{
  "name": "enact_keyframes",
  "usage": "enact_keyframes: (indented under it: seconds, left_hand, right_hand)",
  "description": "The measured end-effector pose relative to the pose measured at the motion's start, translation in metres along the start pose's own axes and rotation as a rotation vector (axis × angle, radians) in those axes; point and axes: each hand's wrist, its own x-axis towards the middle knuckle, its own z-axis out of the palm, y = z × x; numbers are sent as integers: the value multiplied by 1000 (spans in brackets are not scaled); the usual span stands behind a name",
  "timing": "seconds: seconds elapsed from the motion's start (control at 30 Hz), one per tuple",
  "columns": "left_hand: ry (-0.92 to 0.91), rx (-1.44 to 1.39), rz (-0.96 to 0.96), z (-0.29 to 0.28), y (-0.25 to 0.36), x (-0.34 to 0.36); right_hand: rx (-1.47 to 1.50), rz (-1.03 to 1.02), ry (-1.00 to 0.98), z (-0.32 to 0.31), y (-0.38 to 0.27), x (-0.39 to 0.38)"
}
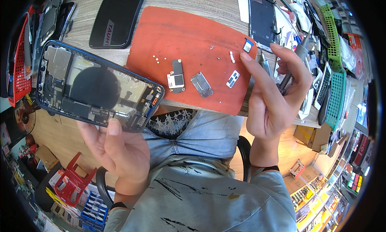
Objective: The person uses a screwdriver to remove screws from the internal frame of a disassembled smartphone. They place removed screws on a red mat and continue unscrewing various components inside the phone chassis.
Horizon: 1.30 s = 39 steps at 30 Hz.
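Observation:
My left hand [116,145] grips the lower edge of an opened phone housing [96,83], thumb on top and fingers underneath. Its inside faces up, showing a dark round patch, boards and small connectors. In my right hand [273,99] a grey screwdriver [300,51] is tucked among the curled fingers, its thin shaft pointing up and away. The index fingertip of that hand is beside a blue-edged SIM tray [247,45] on the orange mat [181,35]. Metal shield plates [202,84], a dark and white bracket [176,77] and a small slotted plate [232,79] lie on the mat.
Tiny screws and white bits [157,59] are scattered on the mat. Behind it lies a black slab [116,18]. To the right are a phone frame [262,18], loose tools, and green baskets [337,99]; a red basket [20,67] stands at left.

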Motion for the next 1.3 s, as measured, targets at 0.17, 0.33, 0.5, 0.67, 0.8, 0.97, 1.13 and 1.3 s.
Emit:
enact_keyframes:
  seconds: [0.17, 0.33, 0.5, 0.67, 0.8, 0.97, 1.13, 1.3]
  left_hand:
    - [11, 20, 20, 0, -1, 0]
    - [12, 23, 68, -2, -6, 1]
    - [8, 49, 76, -3, -6, -1]
    - [-16, 65, 77, -7, -5, 0]
    - [7, 50, 71, -3, -5, -2]
    - [9, 49, 79, -3, -6, -1]
    - [8, 59, 83, -3, -5, -3]
    - [24, 77, 93, -5, -5, -4]
  right_hand:
    - [-29, 24, -11, -2, 1, 0]
    - [-8, 40, 14, -3, 0, -4]
    - [0, 23, -5, -2, 0, -2]
    - [-40, 53, 19, -3, 0, -5]
    - [17, 33, 75, -2, 4, -6]
    - [265, 29, 246, 1, 11, -18]
    - [574, 68, 418, 5, 10, -23]
    - [651, 105, 414, 4, 9, -26]
